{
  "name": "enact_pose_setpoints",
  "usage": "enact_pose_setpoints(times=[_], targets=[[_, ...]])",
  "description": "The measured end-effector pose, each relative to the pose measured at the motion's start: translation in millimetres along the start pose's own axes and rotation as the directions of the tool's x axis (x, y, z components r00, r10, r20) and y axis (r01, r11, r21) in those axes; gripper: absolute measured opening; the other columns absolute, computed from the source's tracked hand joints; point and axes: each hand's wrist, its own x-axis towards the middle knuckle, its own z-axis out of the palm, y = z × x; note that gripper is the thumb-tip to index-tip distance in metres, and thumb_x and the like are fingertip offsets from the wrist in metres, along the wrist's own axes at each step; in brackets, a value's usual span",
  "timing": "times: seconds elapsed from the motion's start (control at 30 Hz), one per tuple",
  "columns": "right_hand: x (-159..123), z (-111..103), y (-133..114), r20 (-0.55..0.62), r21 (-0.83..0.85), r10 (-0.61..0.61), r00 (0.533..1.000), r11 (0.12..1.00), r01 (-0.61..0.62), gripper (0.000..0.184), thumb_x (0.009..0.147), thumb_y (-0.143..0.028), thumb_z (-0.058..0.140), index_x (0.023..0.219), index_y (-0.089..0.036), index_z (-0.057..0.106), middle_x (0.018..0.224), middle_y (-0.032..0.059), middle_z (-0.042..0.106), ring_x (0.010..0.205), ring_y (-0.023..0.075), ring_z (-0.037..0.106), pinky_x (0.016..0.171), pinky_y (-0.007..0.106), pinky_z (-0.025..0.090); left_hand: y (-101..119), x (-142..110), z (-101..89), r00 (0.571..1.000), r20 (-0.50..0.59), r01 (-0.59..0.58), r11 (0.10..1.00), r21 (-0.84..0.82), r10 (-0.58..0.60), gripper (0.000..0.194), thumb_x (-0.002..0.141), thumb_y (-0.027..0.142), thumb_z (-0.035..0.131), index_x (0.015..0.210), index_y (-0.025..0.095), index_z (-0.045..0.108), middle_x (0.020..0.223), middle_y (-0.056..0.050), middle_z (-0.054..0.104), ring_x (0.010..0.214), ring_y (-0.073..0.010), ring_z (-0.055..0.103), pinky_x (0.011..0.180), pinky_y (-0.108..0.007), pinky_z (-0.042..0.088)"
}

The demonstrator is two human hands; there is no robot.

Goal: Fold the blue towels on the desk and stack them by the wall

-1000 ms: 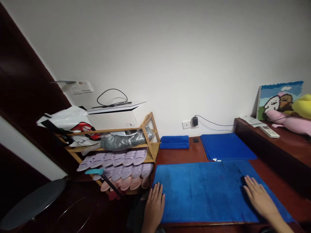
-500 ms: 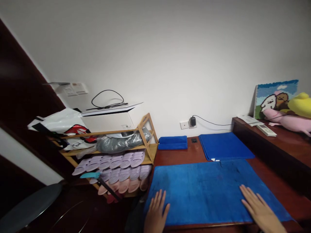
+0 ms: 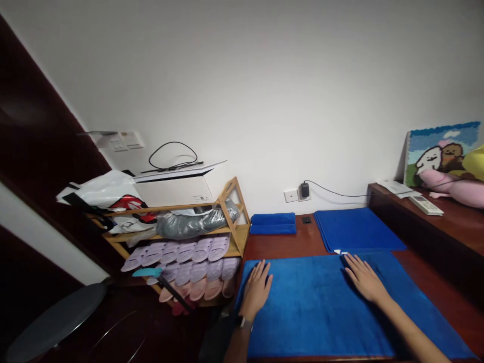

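A large blue towel [image 3: 325, 312] lies spread flat on the dark wooden table [image 3: 287, 244]. My left hand [image 3: 257, 288] rests flat on the towel's far left corner, fingers stretched out. My right hand [image 3: 363, 276] lies flat near the middle of the towel's far edge, fingers spread, holding nothing. Just beyond it a stack of flat blue towels [image 3: 357, 229] lies on the table, and a small folded blue towel [image 3: 273, 223] sits against the wall.
A wooden shoe rack [image 3: 230, 222] with several slippers, a grey bundle and a white box stands left of the table. A raised dark shelf [image 3: 434, 227] at right carries a remote, papers, plush toys and a picture. A wall socket with charger [image 3: 303, 190] is behind. A dark stool [image 3: 53, 317] stands at lower left.
Both hands have slid from the towel's near edge to its far edge; the right hand also moved left toward the middle.
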Motion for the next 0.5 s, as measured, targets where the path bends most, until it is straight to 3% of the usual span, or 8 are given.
enact_pose_setpoints(times=[0.07,0.17,0.27,0.33,0.4,0.5], targets=[[15,5,8,0.047,-0.018,0.034,0.998,0.999,-0.033,0.077,0.097,-0.058,0.017,0.161,-0.02,0.036,0.168,0.003,0.033,0.157,0.0257,0.025,0.127,0.05,0.022,-12,20,1.4,0.994,0.103,0.042,0.999,0.029,-0.045,0.055,0.108,0.045,0.035,0.157,0.022,0.044,0.166,-0.01,0.037,0.154,-0.0257,0.033,0.125,-0.047,0.031],[17,17,69,0.04,-0.06,0.11,0.993,0.992,-0.107,0.079,0.094,-0.059,0.018,0.161,-0.022,0.036,0.168,0.0034,0.033,0.156,0.0262,0.025,0.127,0.052,0.021,-47,22,14.8,0.975,0.172,0.124,0.988,0.092,-0.139,0.061,0.106,0.051,0.036,0.159,0.02,0.04,0.167,-0.013,0.033,0.154,-0.0287,0.03,0.124,-0.05,0.031],[6,23,143,-0.007,-0.069,0.232,0.973,0.97,-0.232,0.084,0.089,-0.06,0.021,0.159,-0.019,0.041,0.167,0.0071,0.035,0.156,0.0283,0.027,0.126,0.053,0.023,-75,10,34.1,0.98,0.093,0.162,0.978,0.132,-0.175,0.065,0.106,0.054,0.033,0.16,0.017,0.038,0.167,-0.015,0.033,0.153,-0.0299,0.033,0.122,-0.051,0.033],[-2,23,177,-0.033,-0.041,0.295,0.955,0.954,-0.296,0.087,0.086,-0.062,0.021,0.158,-0.017,0.041,0.167,0.0077,0.034,0.156,0.0277,0.027,0.127,0.052,0.022,-82,5,44.6,0.985,0.026,0.168,0.974,0.152,-0.173,0.064,0.106,0.053,0.032,0.159,0.018,0.04,0.166,-0.015,0.036,0.152,-0.0308,0.037,0.121,-0.053,0.034],[-7,21,193,-0.044,0.006,0.315,0.948,0.949,-0.315,0.09,0.084,-0.066,0.021,0.158,-0.019,0.042,0.167,0.0066,0.034,0.155,0.0264,0.028,0.128,0.049,0.021,-82,3,49.6,0.987,-0.011,0.162,0.973,0.166,-0.163,0.062,0.106,0.051,0.032,0.158,0.019,0.042,0.164,-0.015,0.039,0.15,-0.0314,0.039,0.12,-0.054,0.035],[-2,15,197,-0.064,0.091,0.334,0.94,0.94,-0.328,0.088,0.08,-0.071,0.026,0.151,-0.024,0.05,0.165,0.0069,0.039,0.153,0.0276,0.035,0.127,0.049,0.025,-80,5,44.1,0.988,-0.005,0.15,0.973,0.176,-0.152,0.061,0.105,0.049,0.033,0.156,0.019,0.045,0.162,-0.015,0.043,0.149,-0.0312,0.042,0.12,-0.054,0.035]])
